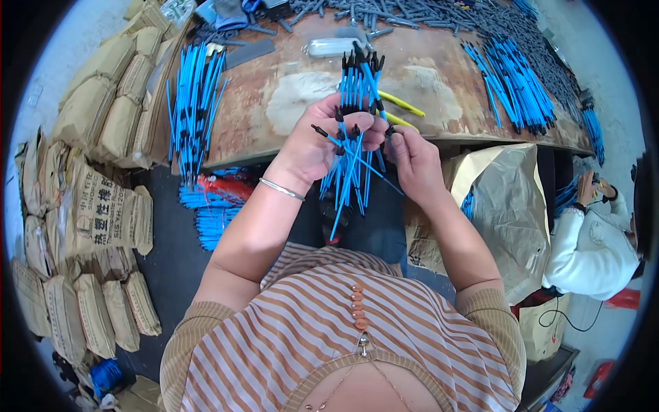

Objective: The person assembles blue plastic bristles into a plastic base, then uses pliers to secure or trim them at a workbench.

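In front of my body, my left hand (322,134) is closed around a bunch of thin blue rods (351,172) with black fittings. The rods fan out above and below the fingers. Beside it, my right hand (417,165) is closed, thumb against fingers, at a small black fitting (390,130) on the bunch's right side. The fingers partly hide that fitting. Just beyond the hands, a pair of yellow handles (401,103) lies on the worn wooden table (288,137); the tool's head is hidden behind the rods.
More blue rods (195,103) lie at the table's left end, and another pile (518,86) at the right. Grey plastic pieces (412,14) cover the far edge. Brown sacks (89,123) are stacked at left. An open paper bag (504,220) stands right, near another person (594,240).
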Tool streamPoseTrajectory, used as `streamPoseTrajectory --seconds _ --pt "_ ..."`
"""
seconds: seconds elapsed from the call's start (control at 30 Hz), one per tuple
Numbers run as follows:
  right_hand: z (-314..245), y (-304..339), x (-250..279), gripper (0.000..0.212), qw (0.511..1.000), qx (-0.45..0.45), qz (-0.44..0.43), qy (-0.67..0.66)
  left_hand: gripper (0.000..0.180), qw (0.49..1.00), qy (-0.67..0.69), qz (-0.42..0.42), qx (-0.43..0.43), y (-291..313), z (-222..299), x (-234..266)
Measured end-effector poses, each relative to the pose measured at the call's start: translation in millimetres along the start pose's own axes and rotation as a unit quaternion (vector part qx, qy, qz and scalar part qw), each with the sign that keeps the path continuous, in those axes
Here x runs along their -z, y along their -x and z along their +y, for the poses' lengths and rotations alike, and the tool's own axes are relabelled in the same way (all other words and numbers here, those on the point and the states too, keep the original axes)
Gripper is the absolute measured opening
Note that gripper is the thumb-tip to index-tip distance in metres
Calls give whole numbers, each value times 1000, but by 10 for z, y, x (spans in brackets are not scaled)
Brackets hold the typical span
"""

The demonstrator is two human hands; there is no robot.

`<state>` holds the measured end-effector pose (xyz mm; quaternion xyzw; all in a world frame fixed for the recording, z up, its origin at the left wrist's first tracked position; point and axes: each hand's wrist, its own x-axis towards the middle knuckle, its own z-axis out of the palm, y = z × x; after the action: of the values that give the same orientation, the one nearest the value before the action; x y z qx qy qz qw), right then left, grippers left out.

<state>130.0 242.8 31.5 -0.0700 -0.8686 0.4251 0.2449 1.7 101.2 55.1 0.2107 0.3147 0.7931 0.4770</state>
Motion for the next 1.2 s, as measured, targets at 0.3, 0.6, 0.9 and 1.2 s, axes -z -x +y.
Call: streamPoseTrajectory --seconds 0.3,0.6,0.9,1.2 --pt "-57 419 -178 18 998 55 -16 -6 19 969 -172 103 -147 514 -303 21" --pt "-381 -178 104 20 994 46 52 -81 20 968 -172 129 -126 416 -248 214" --pt "-439 -631 -217 21 987 100 13 -127 20 949 -155 233 -143 269 -121 423" --pt "-627 -846 -445 27 970 221 -100 0 18 937 -272 154 -158 385 -299 486"
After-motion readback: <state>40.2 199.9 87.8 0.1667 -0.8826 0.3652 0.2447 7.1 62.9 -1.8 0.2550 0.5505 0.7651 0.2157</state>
